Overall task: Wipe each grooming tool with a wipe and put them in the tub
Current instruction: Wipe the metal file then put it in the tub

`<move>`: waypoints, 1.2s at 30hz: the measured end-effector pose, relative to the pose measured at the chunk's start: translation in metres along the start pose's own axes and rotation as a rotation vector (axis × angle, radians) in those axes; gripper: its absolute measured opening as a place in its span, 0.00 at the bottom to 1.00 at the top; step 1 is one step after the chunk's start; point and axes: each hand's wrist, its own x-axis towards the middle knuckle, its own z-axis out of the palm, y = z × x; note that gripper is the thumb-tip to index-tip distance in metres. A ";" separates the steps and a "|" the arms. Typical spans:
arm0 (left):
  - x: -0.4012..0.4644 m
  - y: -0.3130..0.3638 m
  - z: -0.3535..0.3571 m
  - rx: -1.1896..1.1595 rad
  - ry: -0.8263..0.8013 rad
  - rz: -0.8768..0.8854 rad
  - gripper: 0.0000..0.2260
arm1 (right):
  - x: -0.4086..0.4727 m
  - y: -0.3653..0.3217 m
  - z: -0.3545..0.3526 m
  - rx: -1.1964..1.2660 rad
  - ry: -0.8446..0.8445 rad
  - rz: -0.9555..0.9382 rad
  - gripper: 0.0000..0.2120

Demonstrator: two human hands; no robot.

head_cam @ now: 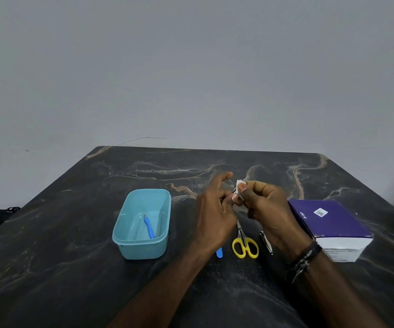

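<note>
White wipe (239,188) pinched in the curled right hand (265,209) rubs a small metal tool, mostly hidden, gripped by the left hand (214,209) above the dark marble counter (73,268). A blue tool (149,227) lies lengthwise in the tub (141,247). Yellow scissors (245,245) point away, beside clippers (266,242). The purple box's (328,221) label is unreadable.

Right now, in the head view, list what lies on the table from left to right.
Blue tub holding a blue-handled tool → another blue handle → yellow-handled scissors → nail clipper → purple box.
</note>
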 end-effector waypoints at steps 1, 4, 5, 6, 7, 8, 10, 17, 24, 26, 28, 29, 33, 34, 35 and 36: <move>0.000 0.000 0.000 0.001 0.000 0.005 0.20 | 0.000 0.000 0.001 -0.010 0.002 -0.002 0.11; -0.001 0.003 0.001 -0.021 -0.011 0.025 0.19 | 0.000 -0.002 0.002 0.064 0.088 0.005 0.09; -0.001 0.004 0.001 -0.032 -0.020 0.025 0.18 | 0.001 -0.002 0.002 0.086 0.141 0.008 0.08; -0.002 0.005 0.001 -0.045 -0.030 0.022 0.18 | 0.002 -0.002 0.001 0.098 0.187 0.011 0.07; -0.002 0.007 0.002 -0.056 -0.037 0.019 0.18 | 0.003 -0.001 0.000 0.109 0.217 0.015 0.06; -0.002 0.007 0.002 -0.065 -0.038 0.018 0.18 | 0.003 -0.001 -0.001 0.125 0.231 0.017 0.06; -0.001 0.008 0.002 -0.076 -0.027 0.017 0.17 | 0.004 -0.001 -0.001 0.155 0.251 0.019 0.07; 0.005 0.014 -0.003 -0.238 0.199 -0.055 0.15 | 0.008 0.002 -0.003 0.217 0.189 0.055 0.06; 0.012 0.018 -0.011 -0.608 0.399 -0.187 0.15 | 0.004 0.001 -0.003 0.109 0.045 0.006 0.06; 0.013 0.018 -0.012 -0.642 0.429 -0.196 0.14 | 0.004 0.000 -0.003 0.078 -0.002 0.003 0.05; 0.015 0.018 -0.014 -0.644 0.457 -0.195 0.11 | 0.003 0.000 -0.002 0.037 -0.065 0.004 0.05; 0.015 0.017 -0.015 -0.634 0.468 -0.189 0.10 | 0.002 0.000 -0.001 0.004 -0.099 0.002 0.05; 0.015 0.016 -0.014 -0.593 0.483 -0.187 0.06 | -0.003 -0.003 0.002 -0.068 -0.228 0.013 0.04; 0.015 0.015 -0.014 -0.574 0.480 -0.189 0.06 | -0.003 -0.004 0.002 -0.077 -0.249 0.023 0.04; 0.015 0.015 -0.013 -0.557 0.476 -0.192 0.05 | -0.003 -0.004 0.001 -0.085 -0.262 0.037 0.04; 0.014 0.014 -0.013 -0.547 0.476 -0.195 0.05 | -0.003 -0.005 -0.001 -0.092 -0.268 0.051 0.04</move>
